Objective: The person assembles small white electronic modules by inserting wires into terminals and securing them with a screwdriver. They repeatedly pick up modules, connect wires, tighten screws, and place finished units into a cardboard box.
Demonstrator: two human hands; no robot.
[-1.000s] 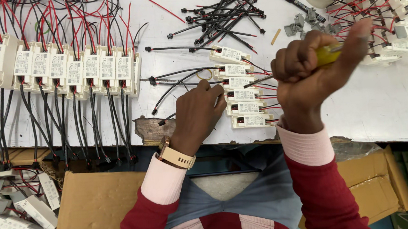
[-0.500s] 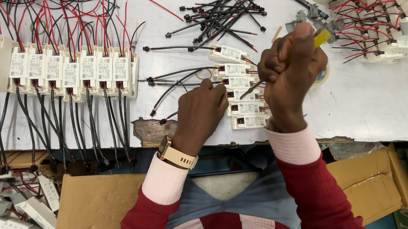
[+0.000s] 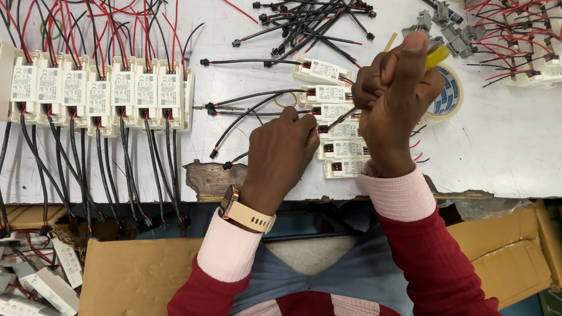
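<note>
Near the chipped surface (image 3: 494, 154) edge, left hand (image 3: 281, 154) presses white modules (image 3: 344, 150); right hand (image 3: 396, 95) fingers grip a yellow-handled screwdriver (image 3: 437, 55); bare room right.

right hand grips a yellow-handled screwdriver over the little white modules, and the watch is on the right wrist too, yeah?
Not quite. The head view shows the watch on the left wrist, not the right. The rest holds: the right hand grips a yellow-handled screwdriver over the white modules.

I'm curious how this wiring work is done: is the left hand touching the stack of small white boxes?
Touching. The head view shows the left hand pressed against the stack of small white boxes, its fingers overlapping their left edge, with no gap visible.
</note>
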